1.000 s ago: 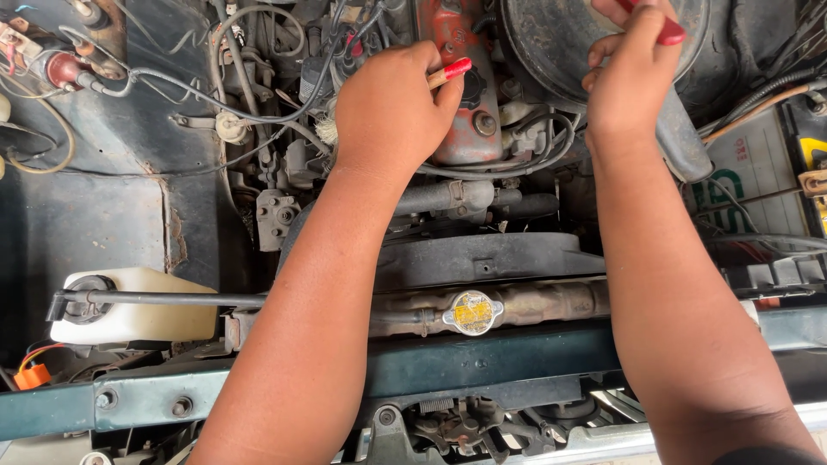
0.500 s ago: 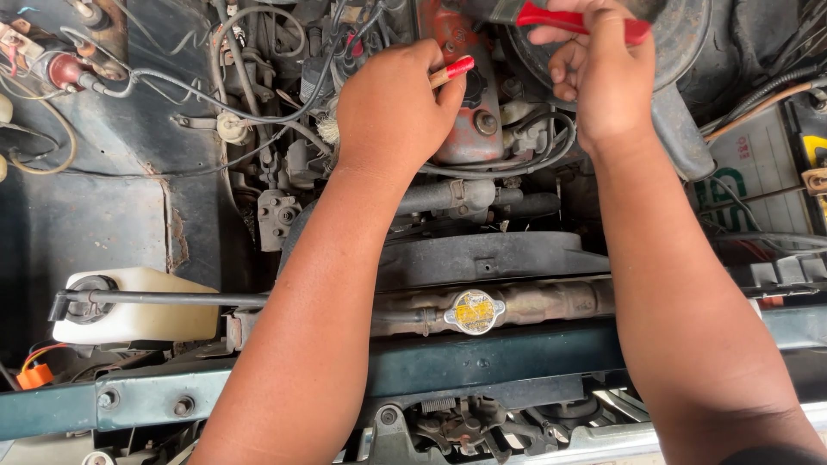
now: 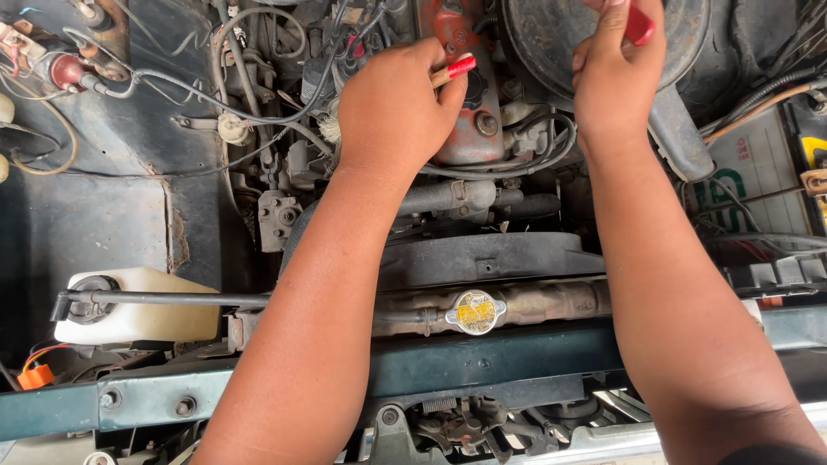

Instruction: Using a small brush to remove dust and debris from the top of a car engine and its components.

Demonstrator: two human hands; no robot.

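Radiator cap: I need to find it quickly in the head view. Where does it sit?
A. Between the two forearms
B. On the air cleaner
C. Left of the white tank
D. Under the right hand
A: the radiator cap shows in the gap between the two forearms, well right of the white tank.

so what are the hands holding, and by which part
Left hand grips a red-tipped tool by its shaft, only the tip showing. Right hand pinches a red piece; which part, can't tell.
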